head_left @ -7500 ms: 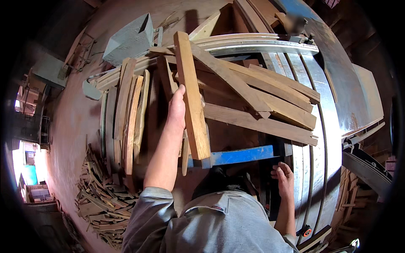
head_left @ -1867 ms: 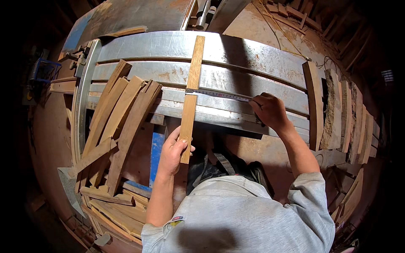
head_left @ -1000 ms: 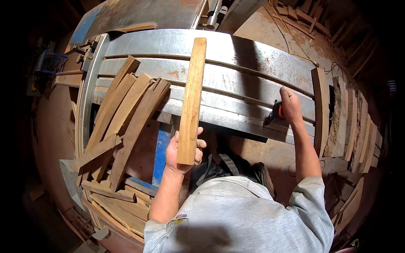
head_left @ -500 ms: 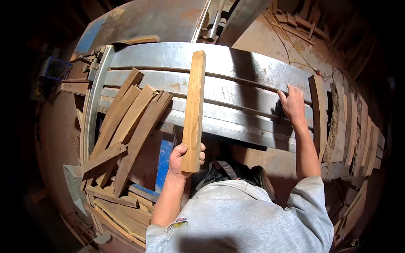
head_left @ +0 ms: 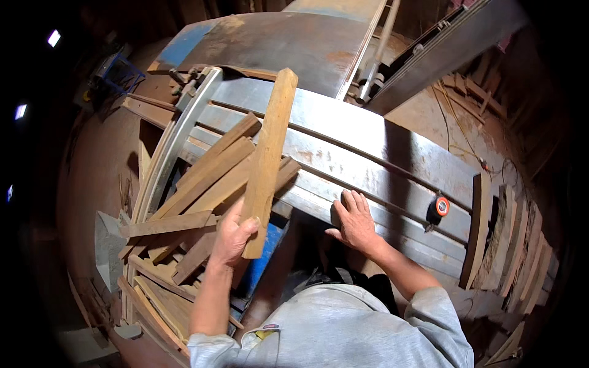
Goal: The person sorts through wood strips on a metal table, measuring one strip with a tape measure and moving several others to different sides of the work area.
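Through the head camera I view one board (head_left: 270, 159) in the left hand (head_left: 230, 238). It is raised at a slant, near end toward the body, far end over the table (head_left: 328, 122). Left thumb: laid on the upper face. Left fingers: apparently wrapped beneath, clamping the near part. Right hand (head_left: 354, 222): palm down at the table's near edge, fingers lightly fanned, holding nothing. The tape (head_left: 439, 208) sits on the table beyond it.

Handling: I rate the board as stiff, moderately heavy, dry and not slippery, with little risk of breakage. Held near one end, it probably loads the wrist; I would grip closer to mid-length for balance. Edges may splinter.

Visibility limits: the board's underside and most left fingertips are hidden. The board covers part of the pile (head_left: 215, 168). I cannot tell whether the right palm bears on the metal.
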Action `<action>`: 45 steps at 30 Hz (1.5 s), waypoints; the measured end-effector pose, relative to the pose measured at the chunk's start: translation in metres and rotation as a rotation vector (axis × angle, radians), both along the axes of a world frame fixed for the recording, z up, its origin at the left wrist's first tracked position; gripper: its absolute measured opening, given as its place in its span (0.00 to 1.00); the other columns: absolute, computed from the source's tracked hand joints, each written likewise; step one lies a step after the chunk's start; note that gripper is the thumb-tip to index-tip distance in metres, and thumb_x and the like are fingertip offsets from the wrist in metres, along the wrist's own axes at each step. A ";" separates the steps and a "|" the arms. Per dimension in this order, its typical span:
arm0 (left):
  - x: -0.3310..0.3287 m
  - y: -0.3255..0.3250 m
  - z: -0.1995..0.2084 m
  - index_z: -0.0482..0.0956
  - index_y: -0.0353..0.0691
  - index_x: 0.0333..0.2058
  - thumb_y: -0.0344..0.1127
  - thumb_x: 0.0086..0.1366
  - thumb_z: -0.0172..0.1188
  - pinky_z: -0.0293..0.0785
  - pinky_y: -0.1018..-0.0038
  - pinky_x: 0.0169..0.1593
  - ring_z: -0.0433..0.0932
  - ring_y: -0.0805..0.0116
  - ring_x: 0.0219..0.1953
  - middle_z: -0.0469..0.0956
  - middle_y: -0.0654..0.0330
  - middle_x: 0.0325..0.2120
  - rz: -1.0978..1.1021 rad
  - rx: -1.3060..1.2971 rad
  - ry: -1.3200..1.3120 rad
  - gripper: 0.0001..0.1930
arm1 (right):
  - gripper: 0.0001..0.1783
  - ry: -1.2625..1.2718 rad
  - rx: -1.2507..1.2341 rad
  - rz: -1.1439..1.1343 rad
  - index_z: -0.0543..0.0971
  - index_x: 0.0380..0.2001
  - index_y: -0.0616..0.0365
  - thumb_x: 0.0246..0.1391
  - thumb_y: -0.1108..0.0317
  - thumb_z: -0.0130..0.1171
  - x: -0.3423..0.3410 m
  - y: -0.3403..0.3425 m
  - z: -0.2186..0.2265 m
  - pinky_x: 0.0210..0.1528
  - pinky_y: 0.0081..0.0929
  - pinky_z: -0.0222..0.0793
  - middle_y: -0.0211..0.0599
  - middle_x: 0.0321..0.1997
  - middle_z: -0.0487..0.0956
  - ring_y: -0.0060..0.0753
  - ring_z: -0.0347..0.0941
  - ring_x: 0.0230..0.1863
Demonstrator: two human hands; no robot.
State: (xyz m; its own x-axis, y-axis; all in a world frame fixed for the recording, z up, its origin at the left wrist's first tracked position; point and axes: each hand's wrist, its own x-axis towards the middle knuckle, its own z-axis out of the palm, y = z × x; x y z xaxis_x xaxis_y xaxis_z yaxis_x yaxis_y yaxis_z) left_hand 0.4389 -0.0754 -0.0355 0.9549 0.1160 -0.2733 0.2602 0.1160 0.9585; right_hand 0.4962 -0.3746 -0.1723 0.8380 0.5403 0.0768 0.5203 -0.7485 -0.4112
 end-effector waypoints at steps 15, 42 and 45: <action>0.089 0.203 -0.018 0.70 0.30 0.63 0.43 0.53 0.76 0.71 0.61 0.47 0.76 0.54 0.47 0.75 0.52 0.48 -0.028 1.967 -0.412 0.42 | 0.50 0.049 -0.168 -0.080 0.70 0.63 0.50 0.36 0.52 0.82 0.011 0.031 0.009 0.71 0.53 0.55 0.55 0.69 0.64 0.61 0.59 0.69; 0.189 0.304 -0.098 0.79 0.38 0.50 0.42 0.58 0.72 0.73 0.55 0.52 0.78 0.51 0.50 0.81 0.52 0.44 0.105 1.615 -0.267 0.24 | 0.48 0.077 -0.231 -0.077 0.74 0.57 0.50 0.31 0.46 0.83 0.014 0.027 -0.003 0.69 0.58 0.57 0.58 0.67 0.64 0.66 0.59 0.68; 0.206 0.295 -0.101 0.81 0.38 0.48 0.38 0.60 0.69 0.73 0.53 0.53 0.79 0.50 0.51 0.82 0.51 0.44 0.062 1.669 0.068 0.18 | 0.49 0.084 -0.210 -0.077 0.74 0.57 0.50 0.29 0.47 0.85 0.014 0.028 -0.002 0.68 0.59 0.57 0.59 0.68 0.64 0.67 0.59 0.68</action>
State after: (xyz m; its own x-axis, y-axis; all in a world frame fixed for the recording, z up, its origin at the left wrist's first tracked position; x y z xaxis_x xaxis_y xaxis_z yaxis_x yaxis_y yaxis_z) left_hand 0.6450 0.2201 -0.1364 0.9304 0.3376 0.1427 0.3383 -0.9408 0.0204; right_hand 0.5106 -0.3467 -0.1741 0.8760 0.4713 -0.1020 0.4289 -0.8582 -0.2819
